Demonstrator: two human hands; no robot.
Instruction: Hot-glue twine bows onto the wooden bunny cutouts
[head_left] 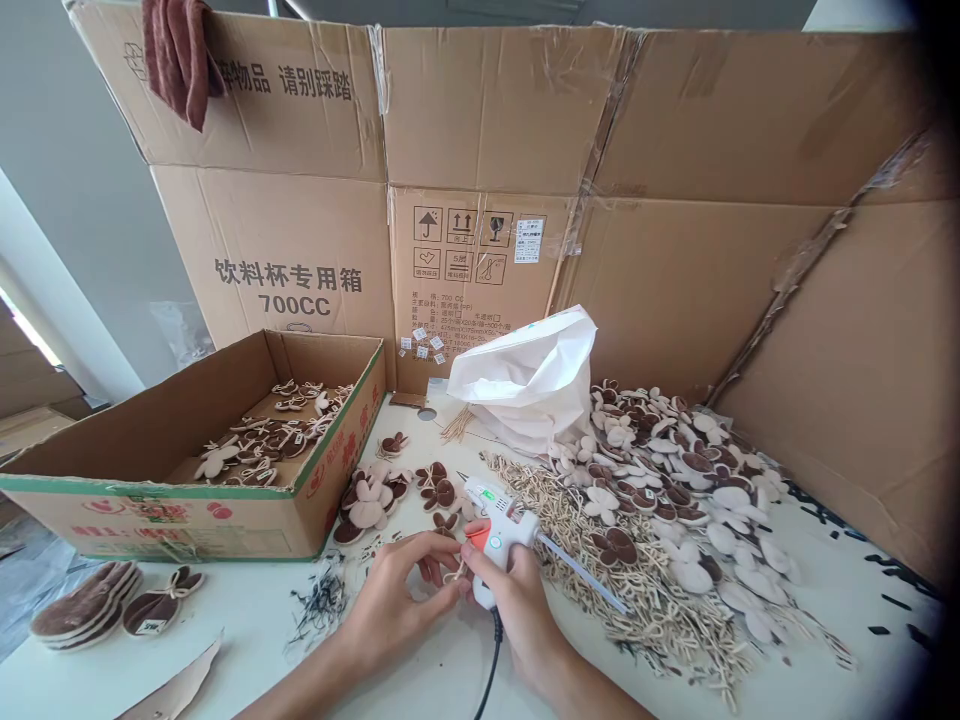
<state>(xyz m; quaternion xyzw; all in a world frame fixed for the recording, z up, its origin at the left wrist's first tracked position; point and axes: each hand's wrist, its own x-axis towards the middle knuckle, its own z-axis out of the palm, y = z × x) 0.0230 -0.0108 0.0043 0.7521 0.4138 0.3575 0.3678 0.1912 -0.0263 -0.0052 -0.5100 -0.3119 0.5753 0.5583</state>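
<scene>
right hand grasps a glue gun, left hand pinches cord

the glue gun is in front of the person, low in the middle of the view, above the white table. the right hand is wrapped around its handle, with the nozzle pointing away and to the left. a glue stick juts from its back, and a black cable runs down from the handle. just beside it, the left hand is bent inward, its fingertips closed on a short bit of pale cord.

beyond the hands lie brown felt pieces. on the right, a heap of cut cords spreads below a pile of brown and white felt shapes, near a white bag. on the left, an open box holds cord-tied pieces; dark threads lie between it and the left hand. tall cardboard panels stand behind everything.
</scene>
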